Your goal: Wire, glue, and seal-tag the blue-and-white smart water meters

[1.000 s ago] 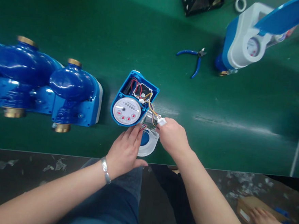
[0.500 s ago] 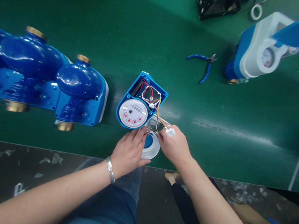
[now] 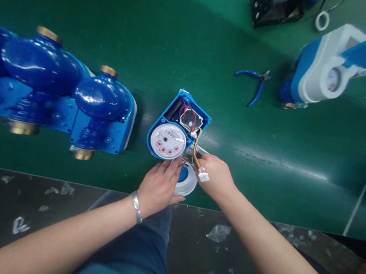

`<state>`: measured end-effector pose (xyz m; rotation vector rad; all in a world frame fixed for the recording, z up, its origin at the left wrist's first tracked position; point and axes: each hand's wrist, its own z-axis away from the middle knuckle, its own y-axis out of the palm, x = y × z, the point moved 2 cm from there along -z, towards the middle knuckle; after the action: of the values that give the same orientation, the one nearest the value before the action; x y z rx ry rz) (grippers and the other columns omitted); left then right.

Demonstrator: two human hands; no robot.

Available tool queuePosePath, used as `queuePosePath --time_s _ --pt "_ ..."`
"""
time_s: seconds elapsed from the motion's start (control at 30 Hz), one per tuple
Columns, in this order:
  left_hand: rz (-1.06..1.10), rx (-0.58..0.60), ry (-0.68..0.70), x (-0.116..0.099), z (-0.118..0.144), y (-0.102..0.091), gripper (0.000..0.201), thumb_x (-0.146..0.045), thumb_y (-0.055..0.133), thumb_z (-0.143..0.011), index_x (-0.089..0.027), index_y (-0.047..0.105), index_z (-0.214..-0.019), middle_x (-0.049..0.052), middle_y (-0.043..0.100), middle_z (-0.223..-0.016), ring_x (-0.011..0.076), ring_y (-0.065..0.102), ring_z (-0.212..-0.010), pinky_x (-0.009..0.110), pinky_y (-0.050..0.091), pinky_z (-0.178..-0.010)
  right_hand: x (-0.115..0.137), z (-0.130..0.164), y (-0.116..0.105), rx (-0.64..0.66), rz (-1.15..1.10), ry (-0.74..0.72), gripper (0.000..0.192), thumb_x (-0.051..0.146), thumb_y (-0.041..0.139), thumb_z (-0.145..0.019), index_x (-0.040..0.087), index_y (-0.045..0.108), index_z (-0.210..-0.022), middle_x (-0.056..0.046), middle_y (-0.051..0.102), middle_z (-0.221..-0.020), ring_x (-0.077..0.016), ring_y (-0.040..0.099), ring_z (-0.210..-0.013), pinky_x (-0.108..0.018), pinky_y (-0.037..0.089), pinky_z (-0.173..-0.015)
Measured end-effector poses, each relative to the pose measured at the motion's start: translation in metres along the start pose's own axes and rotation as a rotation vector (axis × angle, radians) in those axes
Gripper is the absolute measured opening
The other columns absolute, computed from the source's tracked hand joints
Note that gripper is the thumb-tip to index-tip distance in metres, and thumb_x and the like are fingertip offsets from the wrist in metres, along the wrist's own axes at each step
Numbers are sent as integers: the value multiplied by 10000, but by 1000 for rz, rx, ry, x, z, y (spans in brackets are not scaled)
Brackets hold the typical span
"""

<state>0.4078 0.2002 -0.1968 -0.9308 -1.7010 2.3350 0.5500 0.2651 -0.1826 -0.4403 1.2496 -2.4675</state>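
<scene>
An open blue water meter housing (image 3: 179,124) lies on the green mat, its white dial up and red, yellow and black wires showing inside. Just below it rests a white round cover with a blue centre (image 3: 186,182). My left hand (image 3: 157,187) lies on that cover's left side, fingertips touching the wires at the dial's edge. My right hand (image 3: 216,177) pinches a bundle of yellow and red wires that ends in a small white connector (image 3: 203,177), held over the cover's right side.
Several blue brass-ended meter bodies (image 3: 100,106) lie at the left. Blue-handled pliers (image 3: 255,85) lie beyond, beside an assembled white and blue meter (image 3: 319,71). A black box (image 3: 276,8) and tape roll (image 3: 322,20) sit at the far edge. The mat's near edge (image 3: 73,178) runs past my wrists.
My right hand has drawn the white connector down and toward me, from beside the wires to over the cover. The view has drifted, so everything sits further right.
</scene>
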Motion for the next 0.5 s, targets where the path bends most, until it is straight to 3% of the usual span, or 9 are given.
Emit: queuePosePath --time_s 0.13,0.37,0.43,0.5 --pt "4 -7 0 1 0 1 762 -539 634 -603 -46 470 -1161 203 443 -1243 317 424 -1125 401 372 -940 2 -13 -18 124 61 14 217 175 410 -787 149 624 -811 -108 636 -774 -206 603 -704 -246 379 -535" --pt "3 -10 1 2 -1 1 772 -533 624 -616 -35 451 -1179 224 443 -1234 320 431 -1123 404 379 -926 3 -18 -16 100 36 54 187 169 436 -776 154 621 -803 -116 638 -785 -198 609 -726 -235 393 -557" --pt "-7 -15 -5 1 0 1 767 -535 620 -620 -48 448 -1187 218 435 -1247 317 429 -1127 403 379 -923 -2 -15 -16 99 -70 69 129 165 482 -740 158 610 -739 -93 634 -769 -182 597 -718 -230 388 -563" --pt "-10 -15 -11 1 0 0 761 -535 624 -616 -58 453 -1185 210 438 -1248 314 428 -1129 397 374 -928 -7 -7 -22 101 -351 111 52 159 524 -697 159 576 -706 -50 617 -702 -148 575 -656 -220 388 -553"
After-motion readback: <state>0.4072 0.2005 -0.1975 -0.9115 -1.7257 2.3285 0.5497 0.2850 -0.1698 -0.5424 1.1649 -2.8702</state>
